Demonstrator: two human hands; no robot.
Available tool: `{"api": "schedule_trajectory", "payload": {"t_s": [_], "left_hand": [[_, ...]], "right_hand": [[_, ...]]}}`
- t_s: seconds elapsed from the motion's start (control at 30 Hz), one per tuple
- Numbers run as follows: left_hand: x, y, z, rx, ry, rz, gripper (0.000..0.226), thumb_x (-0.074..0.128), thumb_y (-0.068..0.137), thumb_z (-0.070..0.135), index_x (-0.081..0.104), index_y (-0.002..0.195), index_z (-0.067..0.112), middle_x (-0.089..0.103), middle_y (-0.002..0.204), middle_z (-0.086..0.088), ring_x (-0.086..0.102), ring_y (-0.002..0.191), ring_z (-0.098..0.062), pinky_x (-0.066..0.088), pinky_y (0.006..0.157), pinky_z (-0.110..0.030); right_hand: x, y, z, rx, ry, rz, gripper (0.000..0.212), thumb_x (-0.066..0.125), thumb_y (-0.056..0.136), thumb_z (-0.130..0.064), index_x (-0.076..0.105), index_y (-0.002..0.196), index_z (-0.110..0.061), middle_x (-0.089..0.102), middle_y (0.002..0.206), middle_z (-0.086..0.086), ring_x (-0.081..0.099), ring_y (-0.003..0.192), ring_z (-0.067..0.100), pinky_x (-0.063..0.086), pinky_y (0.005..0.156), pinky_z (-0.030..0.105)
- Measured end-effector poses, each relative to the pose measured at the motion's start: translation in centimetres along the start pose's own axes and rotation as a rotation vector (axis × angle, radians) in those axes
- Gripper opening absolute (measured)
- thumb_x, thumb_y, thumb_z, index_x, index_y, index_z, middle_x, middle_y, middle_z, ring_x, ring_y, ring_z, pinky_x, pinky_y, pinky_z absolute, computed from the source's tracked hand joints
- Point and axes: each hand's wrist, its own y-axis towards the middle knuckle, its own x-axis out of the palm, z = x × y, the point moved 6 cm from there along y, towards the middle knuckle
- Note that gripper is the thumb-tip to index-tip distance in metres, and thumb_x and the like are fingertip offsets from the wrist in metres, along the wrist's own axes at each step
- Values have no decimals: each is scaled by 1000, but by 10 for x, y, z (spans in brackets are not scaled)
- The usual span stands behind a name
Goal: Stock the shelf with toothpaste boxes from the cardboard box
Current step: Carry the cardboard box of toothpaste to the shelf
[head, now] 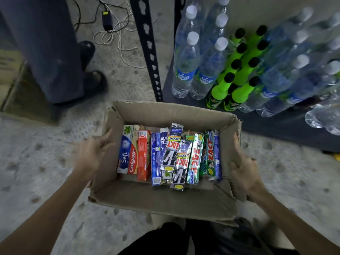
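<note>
Both hands are on the cardboard box [165, 197]: the left hand [92, 153] is laid against the left wall with fingers curled at the rim, though a firm grip cannot be confirmed through the blur, while the right hand [242, 170] is clamped over the torn right wall. The toothpaste boxes [171, 155] are packed upright inside, none yet taken out. The box is best kept level and set down just beside the shelf [276, 129], where water bottles [195, 67] and green bottles [239, 70] already stand. The torn corner should be supported, or it may buckle.
</note>
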Motion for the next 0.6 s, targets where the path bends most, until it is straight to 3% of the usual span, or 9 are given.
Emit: {"api": "schedule_trajectory", "payload": {"t_s": [0.03, 0.1, 0.17, 0.2, 0.27, 0.33, 0.43, 0.5, 0.6], "left_hand": [[4, -5, 15, 1, -12, -12, 50, 71, 92, 32, 60, 140, 26, 79, 96, -8, 61, 70, -13, 44, 56, -33], [15, -13, 43, 4, -54, -48, 52, 70, 93, 33, 56, 143, 26, 78, 98, -9, 63, 74, -13, 44, 58, -33], [25, -19, 71, -6, -138, -77, 54, 69, 94, 31, 52, 146, 29, 77, 107, -9, 68, 85, -18, 51, 65, -36], [30, -20, 87, 6, -183, -83, 56, 69, 94, 31, 50, 146, 33, 76, 110, -9, 70, 89, -20, 55, 68, -39], [36, -21, 120, 64, -182, -66, 54, 70, 93, 29, 54, 144, 31, 77, 105, -11, 70, 82, -21, 54, 63, -36], [44, -21, 152, 106, -173, -59, 49, 70, 93, 30, 60, 140, 21, 78, 95, -12, 64, 74, -16, 46, 58, -29], [58, -19, 188, 119, -171, -85, 54, 61, 93, 46, 58, 142, 23, 78, 100, -8, 65, 77, -13, 51, 64, -32], [70, -21, 212, 135, -158, -87, 54, 63, 93, 42, 58, 142, 19, 77, 101, -9, 63, 76, -12, 44, 62, -26], [86, -20, 234, 94, -128, -79, 51, 68, 95, 30, 57, 143, 19, 77, 91, -10, 58, 70, -12, 37, 54, -26]], "right_hand": [[-11, -3, 13, 2, -16, 4, 109, 61, 80, 13, 9, 161, -40, 63, 57, 6, 43, 38, 18, 41, 45, 22], [-33, -10, 37, 25, 1, 15, 115, 61, 82, 11, 3, 157, -54, 74, 95, 25, 64, 56, 33, 60, 63, 36], [-56, -18, 56, 45, 10, 18, 116, 59, 83, 12, 1, 156, -57, 66, 119, 32, 70, 85, 45, 58, 82, 57], [-69, -21, 67, 57, 0, 14, 114, 58, 84, 12, 1, 158, -52, 65, 122, 33, 68, 90, 48, 56, 85, 59], [-92, -29, 89, 95, -58, 13, 109, 58, 83, 11, 3, 160, -42, 70, 112, 30, 65, 75, 41, 54, 71, 47], [-113, -37, 111, 113, -119, 32, 109, 58, 83, 11, 1, 160, -42, 72, 99, 26, 54, 64, 30, 41, 61, 36], [-132, -40, 143, 123, -94, 77, 112, 57, 82, 12, 1, 159, -47, 72, 113, 23, 55, 69, 25, 43, 62, 35], [-141, -39, 160, 115, -72, 92, 109, 56, 80, 14, 7, 161, -41, 67, 128, 21, 57, 76, 25, 42, 65, 34], [-146, -33, 182, 118, -84, 89, 110, 57, 77, 14, 9, 162, -39, 68, 119, 29, 65, 80, 40, 43, 64, 36]]}}
